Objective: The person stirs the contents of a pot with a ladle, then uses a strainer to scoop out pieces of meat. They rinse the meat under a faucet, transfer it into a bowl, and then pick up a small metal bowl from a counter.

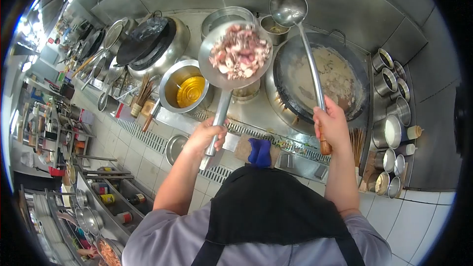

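Draining seems underway: left hand (207,135) clenches the strainer (235,54) of meat, right hand (331,125) grips the ladle (288,7); tipping into the wok (320,76) beneath comes next.

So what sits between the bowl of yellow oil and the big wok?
In the head view, the strainer of chopped meat, held by the left hand, hangs between the oil bowl and the wok.
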`<state>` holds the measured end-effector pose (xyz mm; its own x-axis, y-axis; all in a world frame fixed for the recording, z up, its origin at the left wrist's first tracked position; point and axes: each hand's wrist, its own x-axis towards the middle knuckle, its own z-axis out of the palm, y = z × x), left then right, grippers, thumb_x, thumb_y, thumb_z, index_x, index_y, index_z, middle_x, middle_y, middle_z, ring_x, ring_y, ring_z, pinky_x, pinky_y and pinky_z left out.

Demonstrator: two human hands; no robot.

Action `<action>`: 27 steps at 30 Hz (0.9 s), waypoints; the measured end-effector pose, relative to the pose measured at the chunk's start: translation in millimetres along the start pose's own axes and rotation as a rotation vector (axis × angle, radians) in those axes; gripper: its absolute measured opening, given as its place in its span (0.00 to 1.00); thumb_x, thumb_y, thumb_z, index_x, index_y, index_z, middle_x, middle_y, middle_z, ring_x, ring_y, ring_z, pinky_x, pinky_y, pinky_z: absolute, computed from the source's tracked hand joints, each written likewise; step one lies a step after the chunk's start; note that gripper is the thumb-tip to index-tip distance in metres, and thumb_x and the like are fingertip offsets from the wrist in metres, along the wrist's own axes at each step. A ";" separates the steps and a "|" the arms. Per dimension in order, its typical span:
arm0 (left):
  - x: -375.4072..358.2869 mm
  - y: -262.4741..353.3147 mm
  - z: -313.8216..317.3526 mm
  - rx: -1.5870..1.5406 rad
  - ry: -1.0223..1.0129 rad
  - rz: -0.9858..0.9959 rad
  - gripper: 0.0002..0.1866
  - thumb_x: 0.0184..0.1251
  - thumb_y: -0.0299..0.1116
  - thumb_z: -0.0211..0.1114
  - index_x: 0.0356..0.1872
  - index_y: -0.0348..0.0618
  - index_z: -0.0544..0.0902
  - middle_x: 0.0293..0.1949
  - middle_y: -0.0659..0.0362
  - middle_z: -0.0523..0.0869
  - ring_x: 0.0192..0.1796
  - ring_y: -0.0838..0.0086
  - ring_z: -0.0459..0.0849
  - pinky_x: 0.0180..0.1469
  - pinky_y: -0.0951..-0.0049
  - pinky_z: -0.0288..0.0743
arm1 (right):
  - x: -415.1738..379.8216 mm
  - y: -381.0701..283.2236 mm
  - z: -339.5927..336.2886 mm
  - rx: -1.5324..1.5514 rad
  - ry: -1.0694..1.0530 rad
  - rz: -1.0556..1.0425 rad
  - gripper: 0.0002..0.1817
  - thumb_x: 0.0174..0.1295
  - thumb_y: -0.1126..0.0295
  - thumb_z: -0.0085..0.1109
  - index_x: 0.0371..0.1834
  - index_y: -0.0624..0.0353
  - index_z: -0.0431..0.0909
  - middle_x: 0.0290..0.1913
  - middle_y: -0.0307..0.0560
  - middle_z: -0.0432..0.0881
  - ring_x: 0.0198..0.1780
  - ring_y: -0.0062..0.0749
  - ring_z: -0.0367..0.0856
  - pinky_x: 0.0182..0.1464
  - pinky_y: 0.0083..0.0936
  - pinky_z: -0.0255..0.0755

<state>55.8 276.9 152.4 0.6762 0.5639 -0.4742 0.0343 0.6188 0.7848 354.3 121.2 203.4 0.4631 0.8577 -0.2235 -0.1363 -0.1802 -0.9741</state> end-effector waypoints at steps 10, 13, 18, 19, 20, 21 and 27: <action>5.4 -16.9 -9.9 -0.124 0.016 -0.154 0.15 0.55 0.22 0.57 0.45 0.37 0.70 0.20 0.61 0.71 0.13 0.77 0.67 0.15 0.78 0.62 | -34.6 -29.5 -26.4 0.478 -0.272 0.108 0.18 0.63 0.76 0.46 0.57 0.65 0.66 0.20 0.38 0.68 0.10 0.19 0.64 0.13 0.15 0.60; 1.7 -10.3 -4.0 -0.067 -0.005 -0.094 0.15 0.55 0.22 0.57 0.45 0.37 0.70 0.20 0.60 0.71 0.13 0.77 0.67 0.15 0.79 0.61 | -15.4 -8.5 -30.8 0.746 -0.396 0.173 0.19 0.63 0.76 0.45 0.58 0.65 0.65 0.19 0.37 0.67 0.09 0.19 0.63 0.12 0.16 0.60; -1.0 -17.6 -0.6 -0.113 -0.048 -0.062 0.15 0.55 0.22 0.57 0.45 0.38 0.70 0.19 0.61 0.70 0.13 0.78 0.67 0.15 0.79 0.60 | -1.4 6.3 -3.4 -0.049 -0.077 -0.008 0.20 0.63 0.75 0.44 0.59 0.66 0.64 0.18 0.37 0.66 0.09 0.19 0.61 0.10 0.18 0.60; 0.5 -17.7 0.1 -0.113 -0.049 -0.061 0.15 0.55 0.22 0.57 0.45 0.38 0.70 0.19 0.61 0.70 0.13 0.78 0.67 0.15 0.79 0.60 | -3.6 1.4 -12.6 0.198 -0.136 0.052 0.19 0.63 0.75 0.46 0.58 0.65 0.65 0.19 0.36 0.67 0.10 0.19 0.62 0.11 0.17 0.60; 0.2 -19.1 0.3 -0.129 -0.032 -0.097 0.15 0.55 0.22 0.57 0.45 0.37 0.70 0.19 0.61 0.70 0.13 0.78 0.67 0.15 0.79 0.61 | -6.2 -1.7 -23.2 0.443 -0.197 0.118 0.19 0.62 0.75 0.47 0.57 0.64 0.66 0.19 0.36 0.67 0.11 0.18 0.63 0.12 0.17 0.61; 0.4 -18.8 0.1 -0.142 -0.016 -0.131 0.15 0.56 0.23 0.57 0.46 0.37 0.70 0.19 0.61 0.70 0.13 0.78 0.67 0.15 0.79 0.62 | -5.6 -5.5 -36.5 0.648 -0.356 0.148 0.18 0.62 0.76 0.49 0.57 0.62 0.67 0.19 0.36 0.67 0.12 0.19 0.65 0.14 0.18 0.62; 0.6 -5.6 -1.3 -0.127 -0.034 -0.170 0.15 0.58 0.24 0.56 0.47 0.36 0.70 0.19 0.62 0.70 0.13 0.81 0.67 0.15 0.79 0.63 | -6.1 21.5 -22.6 -0.226 0.045 0.039 0.19 0.62 0.76 0.48 0.57 0.60 0.68 0.19 0.36 0.66 0.12 0.20 0.65 0.14 0.20 0.61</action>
<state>55.1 274.5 147.2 0.6929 0.4283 -0.5801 0.0579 0.7688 0.6368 368.4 101.3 183.1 0.5008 0.8263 -0.2576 0.0426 -0.3208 -0.9462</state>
